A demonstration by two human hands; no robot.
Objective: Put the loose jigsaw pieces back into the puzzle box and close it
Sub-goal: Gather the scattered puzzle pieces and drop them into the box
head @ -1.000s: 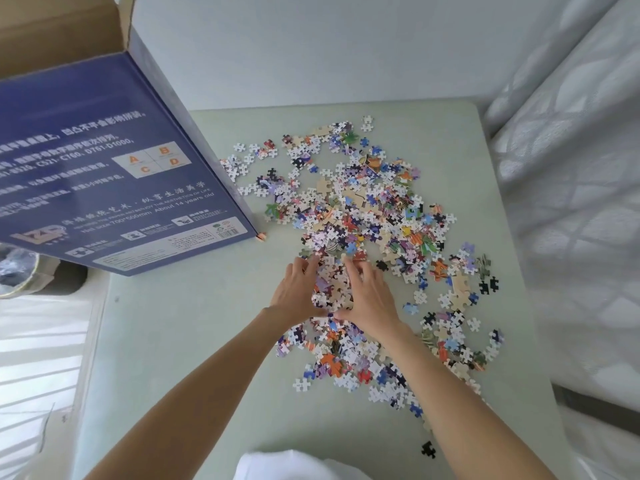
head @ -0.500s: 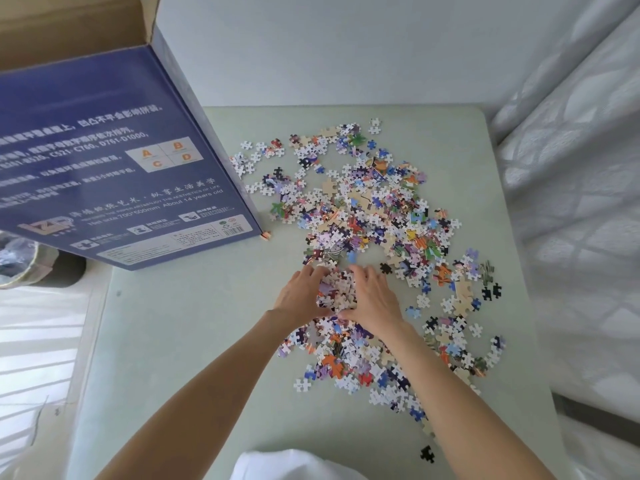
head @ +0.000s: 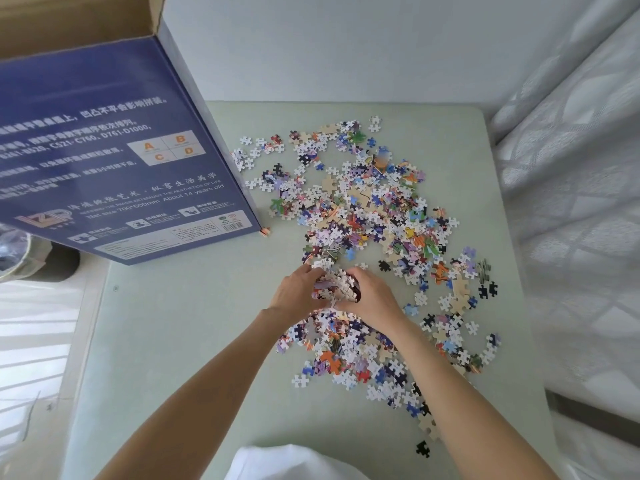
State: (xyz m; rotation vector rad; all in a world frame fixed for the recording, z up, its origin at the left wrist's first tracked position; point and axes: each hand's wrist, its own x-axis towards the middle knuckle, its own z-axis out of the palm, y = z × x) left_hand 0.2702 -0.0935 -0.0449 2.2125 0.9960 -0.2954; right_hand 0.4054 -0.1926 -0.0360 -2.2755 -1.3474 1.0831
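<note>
Several loose jigsaw pieces (head: pixel 367 216) lie scattered across the pale green table (head: pixel 194 341), in a band from the far middle to the near right. The blue puzzle box (head: pixel 114 161) stands upright at the left, its brown flap open at the top. My left hand (head: pixel 294 292) and my right hand (head: pixel 372 296) are cupped together in the middle of the spread. Between them they hold a heap of pieces (head: pixel 336 284), fingers curled round it from both sides.
A wall runs behind the table. White patterned fabric (head: pixel 571 209) hangs or lies along the right edge. At the far left, below the box, stands a bin with a plastic liner (head: pixel 17 251). One black piece (head: pixel 422 448) lies apart near the front edge.
My hands have drawn closer together, scooping pieces into a heap between them and lifting it a little off the table. A small bare patch opened just beyond the hands.
</note>
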